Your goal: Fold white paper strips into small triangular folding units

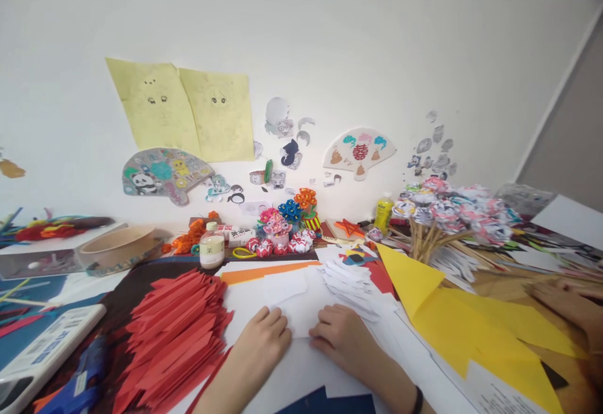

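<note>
A sheet of white paper (300, 320) lies between my hands, over more white sheets. My left hand (266, 342) has its fingers curled on the left part of its near edge. The fingers of my right hand (342, 337) are bent and closed on the right part of that edge. Left of my left hand is a big pile of folded red paper strips (176, 338). Just beyond my right hand are several folded white paper strips (346, 279). An orange sheet (264, 271) shows under the white paper at the back.
Yellow paper (461, 332) spreads at right, near another person's hand (560, 301). A blue glue gun (82, 376) and white device (51, 351) sit at left. Behind stand a glue jar (211, 247), paper flowers (282, 219), a yellow bottle (384, 213) and a paper-flower bunch (447, 210).
</note>
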`<action>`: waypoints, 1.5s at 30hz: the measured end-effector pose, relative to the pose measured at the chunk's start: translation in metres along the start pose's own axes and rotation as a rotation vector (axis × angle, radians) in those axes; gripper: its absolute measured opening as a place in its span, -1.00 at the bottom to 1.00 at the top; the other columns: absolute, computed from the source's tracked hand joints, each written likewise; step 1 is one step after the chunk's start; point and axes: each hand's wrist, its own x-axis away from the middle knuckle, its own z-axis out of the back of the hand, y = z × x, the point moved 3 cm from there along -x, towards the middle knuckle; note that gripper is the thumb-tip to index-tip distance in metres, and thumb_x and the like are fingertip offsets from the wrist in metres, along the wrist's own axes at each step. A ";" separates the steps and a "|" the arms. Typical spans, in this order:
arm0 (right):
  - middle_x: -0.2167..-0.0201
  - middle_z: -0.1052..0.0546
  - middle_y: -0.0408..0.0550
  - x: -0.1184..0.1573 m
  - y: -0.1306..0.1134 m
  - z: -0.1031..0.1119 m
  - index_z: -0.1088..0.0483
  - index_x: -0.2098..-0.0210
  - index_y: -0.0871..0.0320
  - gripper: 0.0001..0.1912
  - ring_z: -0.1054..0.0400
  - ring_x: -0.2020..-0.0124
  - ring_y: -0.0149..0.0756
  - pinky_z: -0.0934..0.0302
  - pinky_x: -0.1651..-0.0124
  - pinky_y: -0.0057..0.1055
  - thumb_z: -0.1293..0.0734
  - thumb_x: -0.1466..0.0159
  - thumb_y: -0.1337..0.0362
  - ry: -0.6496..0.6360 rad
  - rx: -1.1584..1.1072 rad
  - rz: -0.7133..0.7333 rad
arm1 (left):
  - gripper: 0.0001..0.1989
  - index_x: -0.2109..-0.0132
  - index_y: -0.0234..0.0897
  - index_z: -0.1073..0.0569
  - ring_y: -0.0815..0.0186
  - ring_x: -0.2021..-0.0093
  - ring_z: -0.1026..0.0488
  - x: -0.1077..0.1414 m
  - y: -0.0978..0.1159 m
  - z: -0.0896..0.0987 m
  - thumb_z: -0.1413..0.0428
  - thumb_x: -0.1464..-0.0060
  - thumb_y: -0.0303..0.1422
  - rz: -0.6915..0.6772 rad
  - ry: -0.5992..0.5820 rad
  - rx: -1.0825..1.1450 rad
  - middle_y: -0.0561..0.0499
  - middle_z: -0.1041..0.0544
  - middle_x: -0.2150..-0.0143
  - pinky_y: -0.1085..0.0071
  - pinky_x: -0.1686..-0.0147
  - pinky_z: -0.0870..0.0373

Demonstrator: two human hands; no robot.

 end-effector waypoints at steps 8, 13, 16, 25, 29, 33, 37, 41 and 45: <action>0.41 -0.47 -0.12 -0.003 0.000 -0.004 -0.40 0.42 0.17 -0.91 -0.30 0.34 -0.30 -0.06 0.32 -0.41 -0.33 -0.24 0.36 0.064 -0.002 -0.059 | -0.83 0.39 -0.28 -0.36 0.23 0.38 -0.28 -0.004 0.005 -0.002 -0.01 -0.18 -0.51 0.101 -0.008 -0.023 0.01 -0.41 0.42 0.30 0.38 -0.08; 0.44 -0.48 -0.11 -0.002 0.001 -0.007 -0.40 0.43 0.19 -0.88 -0.33 0.37 -0.31 -0.10 0.32 -0.43 -0.30 -0.23 0.46 0.102 -0.105 -0.147 | -0.83 0.36 -0.25 -0.38 0.25 0.36 -0.30 -0.005 0.004 0.008 0.02 -0.22 -0.41 0.249 0.056 0.153 0.03 -0.43 0.38 0.32 0.37 -0.12; 0.46 -0.48 -0.11 0.000 0.002 -0.008 -0.40 0.42 0.18 -0.87 -0.34 0.39 -0.31 -0.10 0.33 -0.43 -0.27 -0.24 0.46 0.117 -0.157 -0.164 | -0.76 0.38 -0.24 -0.38 0.27 0.38 -0.30 -0.003 0.003 0.011 0.06 -0.25 -0.38 0.287 0.110 0.239 0.03 -0.42 0.42 0.34 0.38 -0.12; 0.46 -0.45 -0.14 0.001 0.001 -0.005 -0.36 0.44 0.16 -0.83 -0.33 0.40 -0.35 -0.12 0.34 -0.48 -0.23 -0.23 0.49 0.172 -0.389 -0.160 | -0.77 0.39 -0.25 -0.39 0.26 0.38 -0.30 0.003 -0.002 0.007 0.05 -0.23 -0.39 0.344 0.113 0.287 0.01 -0.40 0.43 0.35 0.40 -0.10; 0.41 -0.47 -0.13 0.001 0.000 0.000 -0.41 0.36 0.14 -0.84 -0.35 0.35 -0.33 -0.15 0.29 -0.48 -0.24 -0.24 0.47 0.169 -0.462 -0.184 | -0.76 0.38 -0.24 -0.40 0.25 0.37 -0.29 0.003 -0.005 0.009 0.07 -0.24 -0.39 0.368 0.120 0.270 0.00 -0.39 0.42 0.34 0.40 -0.10; 0.38 -0.49 -0.14 0.001 0.004 -0.002 -0.46 0.32 0.11 -0.79 -0.37 0.34 -0.34 -0.17 0.28 -0.48 -0.25 -0.21 0.51 0.208 -0.546 -0.223 | -0.76 0.35 -0.23 -0.41 0.24 0.34 -0.30 0.002 -0.006 0.014 0.09 -0.25 -0.39 0.375 0.123 0.273 0.00 -0.40 0.41 0.33 0.37 -0.12; 0.46 -0.47 -0.15 0.001 0.006 -0.003 -0.49 0.36 0.14 -0.79 -0.36 0.40 -0.35 -0.15 0.33 -0.48 -0.29 -0.16 0.54 0.244 -0.566 -0.257 | -0.80 0.26 -0.23 -0.41 0.23 0.30 -0.30 0.000 -0.004 0.019 0.09 -0.25 -0.39 0.354 0.106 0.328 0.00 -0.43 0.35 0.32 0.33 -0.13; 0.43 -0.48 -0.14 0.000 0.005 0.003 -0.49 0.33 0.14 -0.81 -0.36 0.38 -0.35 -0.16 0.30 -0.48 -0.31 -0.16 0.52 0.241 -0.579 -0.262 | -0.82 0.25 -0.23 -0.41 0.23 0.31 -0.29 0.000 -0.005 0.019 0.07 -0.24 -0.41 0.334 0.131 0.322 0.00 -0.44 0.35 0.32 0.34 -0.11; 0.38 -0.51 -0.13 -0.001 0.003 0.004 -0.49 0.27 0.12 -0.86 -0.37 0.34 -0.32 -0.18 0.25 -0.46 -0.35 -0.18 0.42 0.196 -0.577 -0.265 | -0.81 0.28 -0.25 -0.41 0.23 0.33 -0.28 0.000 -0.005 0.018 0.08 -0.24 -0.42 0.316 0.148 0.308 -0.01 -0.43 0.38 0.32 0.37 -0.10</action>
